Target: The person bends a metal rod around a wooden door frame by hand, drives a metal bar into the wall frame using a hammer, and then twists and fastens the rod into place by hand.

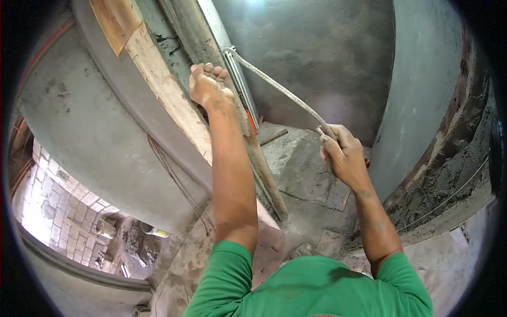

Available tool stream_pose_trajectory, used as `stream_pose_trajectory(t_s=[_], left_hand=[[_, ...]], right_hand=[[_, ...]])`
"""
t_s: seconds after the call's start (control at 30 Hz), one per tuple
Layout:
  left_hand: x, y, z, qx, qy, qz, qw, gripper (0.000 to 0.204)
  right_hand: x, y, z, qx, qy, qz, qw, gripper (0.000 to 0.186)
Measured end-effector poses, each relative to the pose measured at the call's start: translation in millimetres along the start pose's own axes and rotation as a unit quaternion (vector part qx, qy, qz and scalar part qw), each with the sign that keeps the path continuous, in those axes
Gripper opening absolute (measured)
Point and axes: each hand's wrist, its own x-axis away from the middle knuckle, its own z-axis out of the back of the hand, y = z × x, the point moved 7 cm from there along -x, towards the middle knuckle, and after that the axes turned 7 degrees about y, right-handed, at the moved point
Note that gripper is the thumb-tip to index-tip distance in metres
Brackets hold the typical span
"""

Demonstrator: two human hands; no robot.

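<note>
My left hand reaches up and grips the edge of a long wooden plank that leans along a curved grey concrete wall. My right hand is closed around the lower end of a bent ribbed steel bar. The bar's hooked top end sits by a metal frame strip next to the plank. A dark wooden post runs down behind my left forearm. Both arms wear green short sleeves.
A plastered grey wall fills the back. Cracked concrete slabs lie below. Rough mortar and a thin wire are at right. Far below at left are paving blocks and a bucket. Thin wires hang down the curved wall.
</note>
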Motion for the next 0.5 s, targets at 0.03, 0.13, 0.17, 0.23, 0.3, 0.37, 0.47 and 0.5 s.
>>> stream_pose_trajectory(t_s=[0.03, 0.13, 0.17, 0.23, 0.3, 0.37, 0.47, 0.5], left_hand=[[-3, 0, -1, 0.020, -0.006, 0.012, 1.000, 0.022], [-12, -2, -9, 0.043, -0.043, 0.036, 0.997, 0.022], [-16, -1, -9, 0.043, -0.044, 0.036, 0.997, 0.022], [-22, -1, -14, 0.057, -0.082, 0.063, 0.993, 0.028], [-25, -5, -20, 0.060, -0.088, 0.085, 0.991, 0.030], [-26, -8, -25, 0.061, -0.095, 0.108, 0.988, 0.031], [-35, -9, -21, 0.070, -0.128, 0.181, 0.973, 0.033], [-36, -9, -20, 0.111, -0.154, 0.214, 0.958, 0.034]], right_hand=[[-3, -5, -4, 0.012, -0.003, 0.007, 1.000, 0.022], [-13, -10, -16, 0.002, -0.011, -0.008, 1.000, 0.022], [-16, -9, -20, -0.020, -0.016, -0.031, 0.999, 0.022], [-25, -9, -26, -0.020, -0.020, -0.025, 0.999, 0.022], [-33, -10, -30, -0.021, -0.022, -0.020, 0.999, 0.023], [-39, -10, -34, -0.065, -0.030, -0.027, 0.997, 0.025], [-44, -16, -42, -0.069, -0.061, -0.036, 0.995, 0.027], [-46, -14, -41, -0.070, -0.059, -0.037, 0.995, 0.027]])
